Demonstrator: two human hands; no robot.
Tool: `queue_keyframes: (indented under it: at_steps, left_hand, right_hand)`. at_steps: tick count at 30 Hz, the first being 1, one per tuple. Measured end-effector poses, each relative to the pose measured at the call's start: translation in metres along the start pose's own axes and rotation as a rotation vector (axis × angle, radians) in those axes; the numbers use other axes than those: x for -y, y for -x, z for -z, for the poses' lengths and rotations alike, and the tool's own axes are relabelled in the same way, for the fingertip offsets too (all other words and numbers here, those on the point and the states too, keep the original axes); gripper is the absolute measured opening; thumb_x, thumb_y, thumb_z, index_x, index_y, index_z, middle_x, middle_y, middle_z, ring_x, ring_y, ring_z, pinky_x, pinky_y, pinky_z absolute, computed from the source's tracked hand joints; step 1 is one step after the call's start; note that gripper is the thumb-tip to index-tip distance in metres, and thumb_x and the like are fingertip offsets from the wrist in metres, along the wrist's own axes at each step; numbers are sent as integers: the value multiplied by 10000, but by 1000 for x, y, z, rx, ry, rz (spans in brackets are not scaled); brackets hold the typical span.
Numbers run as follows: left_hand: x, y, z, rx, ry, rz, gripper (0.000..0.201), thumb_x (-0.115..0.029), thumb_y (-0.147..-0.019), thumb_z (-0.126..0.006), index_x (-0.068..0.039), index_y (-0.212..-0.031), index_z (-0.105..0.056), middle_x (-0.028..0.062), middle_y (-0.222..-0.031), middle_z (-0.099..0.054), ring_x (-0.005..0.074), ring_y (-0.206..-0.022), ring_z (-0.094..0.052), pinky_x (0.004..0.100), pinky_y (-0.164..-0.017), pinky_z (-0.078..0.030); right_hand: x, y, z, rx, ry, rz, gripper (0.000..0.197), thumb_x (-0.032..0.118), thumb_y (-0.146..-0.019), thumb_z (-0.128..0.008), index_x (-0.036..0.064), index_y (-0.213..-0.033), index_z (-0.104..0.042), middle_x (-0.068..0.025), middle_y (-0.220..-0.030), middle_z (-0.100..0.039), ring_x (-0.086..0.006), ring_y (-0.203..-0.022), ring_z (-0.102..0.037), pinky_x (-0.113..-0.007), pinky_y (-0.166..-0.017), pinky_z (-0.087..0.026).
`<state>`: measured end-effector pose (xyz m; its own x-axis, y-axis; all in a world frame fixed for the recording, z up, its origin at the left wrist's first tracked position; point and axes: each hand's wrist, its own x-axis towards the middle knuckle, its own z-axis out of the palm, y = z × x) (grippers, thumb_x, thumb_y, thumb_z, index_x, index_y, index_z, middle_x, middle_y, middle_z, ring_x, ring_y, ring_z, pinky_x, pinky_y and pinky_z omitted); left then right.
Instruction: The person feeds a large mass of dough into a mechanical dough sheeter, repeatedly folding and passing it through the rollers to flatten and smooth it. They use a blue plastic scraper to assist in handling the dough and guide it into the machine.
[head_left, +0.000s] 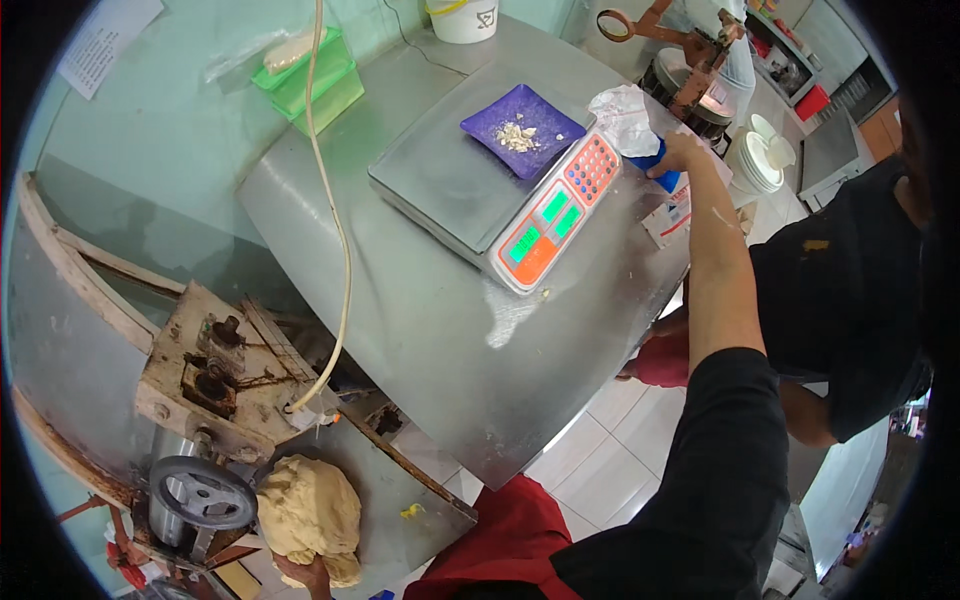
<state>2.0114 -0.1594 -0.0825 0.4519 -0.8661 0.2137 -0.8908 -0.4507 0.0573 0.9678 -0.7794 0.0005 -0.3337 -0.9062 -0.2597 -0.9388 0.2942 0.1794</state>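
Observation:
My right arm reaches across the steel table, and my right hand (678, 157) is closed around a blue object (650, 158) beside a crumpled white bag (622, 118). My fingers cover much of the blue object, so its kind is unclear. At the lower left, my left hand (305, 575) grips the bottom of a large lump of pale yellow dough (308, 508), which partly hides the fingers. On the steel pan of a digital scale (440, 165) sits a square purple dish (485, 125) with pale crumbly pieces (517, 137) in it.
A machine with a grey handwheel (203, 492) stands beside the dough. A cream cable (335, 200) hangs over the table (420, 370). Green containers (318, 90) and a white bucket (463, 20) line the wall. At right stands another person in black (835, 270), near white tubs (752, 165).

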Motion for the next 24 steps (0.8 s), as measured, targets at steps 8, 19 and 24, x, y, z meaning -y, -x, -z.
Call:
queue_keyframes:
  at_steps: [8,19,24]
  left_hand:
    - [50,-4,-16,-72,88,-273,1092,-401,-725,-907,21,-1557,-340,250,-1487,-439,425,-1373,-432,561,-1143,-361]
    - [30,-28,111,172,194,133,1468,-562,-547,-970,-121,-1690,-160,227,-1716,-191,415,-1587,-203,595,-1261,-226]
    - [75,-86,76,875,387,61,1266,-600,-560,-901,-224,-1636,-350,163,-1637,-425,367,-1504,-414,482,-1213,-369]
  right_hand:
    - [-33,33,31,-586,-124,-270,383,235,-974,-520,88,-1289,-679,-262,-1326,-676,-438,-1213,-677,-591,-981,-548]
    - [313,532,30,314,-1303,331,801,64,-802,-817,-9,-1510,-449,-132,-1356,-583,-232,-1159,-592,-387,-1027,-501]
    - [524,693,24,311,-1002,1040,310,236,-893,-795,-19,-1042,-699,-196,-793,-699,-230,-670,-680,-378,-652,-541]
